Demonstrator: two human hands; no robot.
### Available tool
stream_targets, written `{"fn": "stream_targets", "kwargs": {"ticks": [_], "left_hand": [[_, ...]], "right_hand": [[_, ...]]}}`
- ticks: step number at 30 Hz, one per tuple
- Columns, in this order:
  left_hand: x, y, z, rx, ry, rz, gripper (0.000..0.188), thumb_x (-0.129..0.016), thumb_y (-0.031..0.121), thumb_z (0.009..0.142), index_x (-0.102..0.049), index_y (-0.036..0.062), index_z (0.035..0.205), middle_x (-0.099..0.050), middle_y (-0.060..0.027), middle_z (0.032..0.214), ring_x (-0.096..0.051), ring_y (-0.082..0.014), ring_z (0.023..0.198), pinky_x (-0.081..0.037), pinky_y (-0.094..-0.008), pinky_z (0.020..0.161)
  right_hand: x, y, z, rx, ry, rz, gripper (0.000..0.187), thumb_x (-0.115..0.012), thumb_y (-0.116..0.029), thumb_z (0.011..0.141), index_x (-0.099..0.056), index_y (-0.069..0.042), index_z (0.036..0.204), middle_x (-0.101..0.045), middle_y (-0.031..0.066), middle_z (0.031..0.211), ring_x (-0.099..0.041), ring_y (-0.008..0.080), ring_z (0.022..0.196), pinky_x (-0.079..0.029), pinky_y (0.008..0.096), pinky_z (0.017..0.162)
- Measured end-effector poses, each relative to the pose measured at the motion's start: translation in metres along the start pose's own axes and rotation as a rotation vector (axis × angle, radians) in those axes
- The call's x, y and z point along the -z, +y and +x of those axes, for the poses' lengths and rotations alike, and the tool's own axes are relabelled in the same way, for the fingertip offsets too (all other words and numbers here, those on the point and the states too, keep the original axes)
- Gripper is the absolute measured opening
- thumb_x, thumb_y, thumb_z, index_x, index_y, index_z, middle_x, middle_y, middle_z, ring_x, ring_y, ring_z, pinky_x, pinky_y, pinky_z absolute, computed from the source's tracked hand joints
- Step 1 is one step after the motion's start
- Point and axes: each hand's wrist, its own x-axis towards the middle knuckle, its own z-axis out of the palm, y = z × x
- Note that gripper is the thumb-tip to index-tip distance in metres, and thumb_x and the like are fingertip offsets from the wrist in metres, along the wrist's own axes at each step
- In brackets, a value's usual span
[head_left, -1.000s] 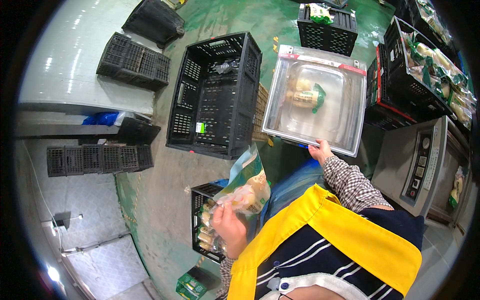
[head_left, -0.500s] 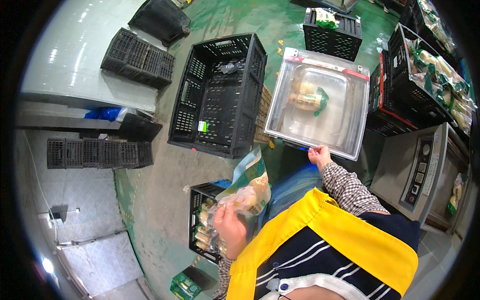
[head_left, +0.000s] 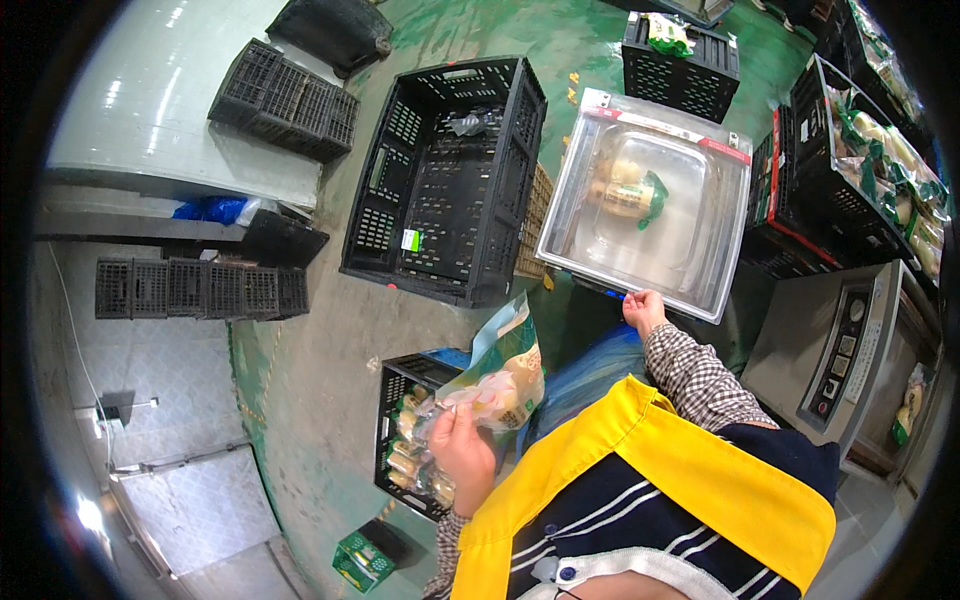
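1. Fingertips of your left hand are closed in a pinch on the lower left edge of a green-printed plastic food pouch; pale pieces show inside, and it is held tilted, its top pointing away from you.
2. Your right hand has its fingers mostly curled at the near edge of the chamber vacuum sealer's clear lid; you cannot tell from this view whether it grips anything.
3. Under that lowered lid, a bag of pale food lies toward the chamber's left edge, its green end facing right.
4. Just beyond your left hand, packed bags fill a smaller black crate.
5. Ahead of your pouch, a large black crate carries crumpled clear plastic near its far edge and a green-and-white label near its near left corner.
6. To your right, a steel machine stands near another black crate heaped with packaged food.
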Motion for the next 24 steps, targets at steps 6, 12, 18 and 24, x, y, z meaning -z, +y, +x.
{"fn": "stream_targets", "kwargs": {"ticks": [6,12,18,24], "left_hand": [[-0.004,0.000,0.000,0.006,0.030,-0.005,0.009,-0.051,0.000,0.087,-0.059,-0.0047,0.086,-0.061,-0.0093,0.091,-0.058,-0.0146,0.083,-0.047,-0.0255,0.078],[-0.007,0.000,-0.002,-0.024,0.022,0.056,0.011,-0.051,0.000,0.086,-0.059,-0.0063,0.089,-0.062,-0.0114,0.092,-0.058,-0.0158,0.084,-0.046,-0.0267,0.079],[-0.004,-0.004,-0.002,-0.013,-0.001,0.031,0.012,-0.050,-0.001,0.086,-0.060,-0.0068,0.091,-0.062,-0.0124,0.092,-0.059,-0.0182,0.085,-0.046,-0.0283,0.080],[-0.008,-0.006,-0.002,-0.012,0.019,0.093,0.017,-0.049,0.004,0.086,-0.060,-0.0095,0.088,-0.061,-0.0111,0.089,-0.057,-0.0166,0.082,-0.045,-0.0277,0.076]], "right_hand": [[-0.003,0.002,-0.015,0.011,-0.027,-0.047,0.014,-0.046,0.007,0.063,-0.043,-0.003,0.072,-0.048,0.0107,0.071,-0.048,0.0221,0.057,-0.044,0.0261,0.050],[-0.002,0.006,-0.020,0.052,-0.011,-0.070,0.019,-0.045,0.009,0.066,-0.045,0.002,0.083,-0.050,0.0134,0.076,-0.048,0.0208,0.055,-0.043,0.0251,0.049],[0.006,-0.001,0.001,-0.006,-0.094,-0.111,0.022,-0.046,0.011,0.067,-0.045,0.003,0.088,-0.051,0.0150,0.082,-0.052,0.0217,0.059,-0.046,0.0241,0.051],[-0.005,0.009,-0.017,0.123,-0.209,-0.136,0.024,-0.048,0.012,0.067,-0.048,0.000,0.087,-0.055,0.0112,0.086,-0.057,0.0234,0.074,-0.050,0.0280,0.061]]}}
